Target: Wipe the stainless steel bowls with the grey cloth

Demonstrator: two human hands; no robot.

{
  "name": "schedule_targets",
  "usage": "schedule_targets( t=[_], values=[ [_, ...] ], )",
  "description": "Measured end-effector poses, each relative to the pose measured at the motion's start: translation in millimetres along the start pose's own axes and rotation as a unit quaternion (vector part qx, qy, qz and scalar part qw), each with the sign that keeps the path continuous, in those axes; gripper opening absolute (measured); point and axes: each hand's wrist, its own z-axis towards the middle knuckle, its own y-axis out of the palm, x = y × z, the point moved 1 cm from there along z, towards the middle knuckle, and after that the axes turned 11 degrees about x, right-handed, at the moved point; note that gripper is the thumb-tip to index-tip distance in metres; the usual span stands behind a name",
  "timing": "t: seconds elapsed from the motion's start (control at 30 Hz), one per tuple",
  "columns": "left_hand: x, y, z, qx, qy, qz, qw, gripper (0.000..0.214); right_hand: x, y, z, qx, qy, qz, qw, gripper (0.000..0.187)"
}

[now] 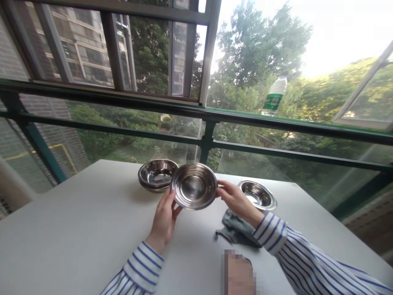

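Fingers [225, 187] astride steel bowl [194, 185] — mouth toward camera

Held bowl [195, 186] over table [76, 217], between left hand [165, 219] and right hand [238, 201]. Bowl stack [158, 174] left, on table. Other bowl [260, 196] right, beyond right hand. Cloth [238, 229] nearer, on table. Railing [147, 110] behind; bottle [274, 98] at railing, right.

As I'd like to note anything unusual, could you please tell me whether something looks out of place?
The bottle seems oddly perched, on or just behind the railing rather than on the table. No spill shows; one pixelated patch can't be judged.
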Motion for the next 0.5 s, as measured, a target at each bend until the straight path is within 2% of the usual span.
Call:
schedule_targets(
  t=[0.27, 0.5],
  values=[
    [-31.4, 9.2, 3.7, 0.047, -0.074, 0.077, 0.993, 0.024, 34.7, -11.7, -13.5, -0.032, 0.034, -0.075, 0.996, 0.023],
    [-39.4, 9.5, 6.9, 0.059, -0.086, 0.113, 0.988, 0.026, 45.5, -13.1, -22.9, -0.066, 0.028, -0.111, 0.991, 0.024]
  ],
)
